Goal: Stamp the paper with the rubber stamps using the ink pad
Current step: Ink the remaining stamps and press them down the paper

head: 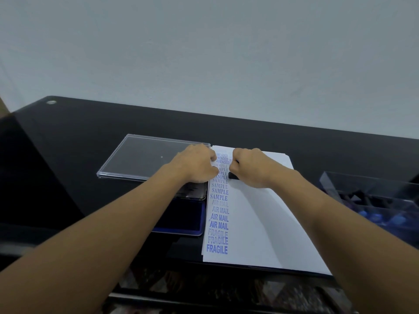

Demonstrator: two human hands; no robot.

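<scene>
Paper (260, 218) bears four AIR MAIL, three FRAGILE prints; right hand (251, 166) fingers clench seemingly one stamp (233, 176).

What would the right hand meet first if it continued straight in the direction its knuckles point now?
The right hand, closed on a dark stamp, points left across the paper. It would probably meet the left hand first, whose fingers rest on the printed column, though the depth between them is unclear.

Both bare forearms stretch straight out ahead, angling in so the hands nearly meet. Left hand (197, 164) lies palm down, fingers (212, 157) flat and pointing right. Right hand (251, 167) is curled into a fist, knuckles up, fingers tucked under.
</scene>
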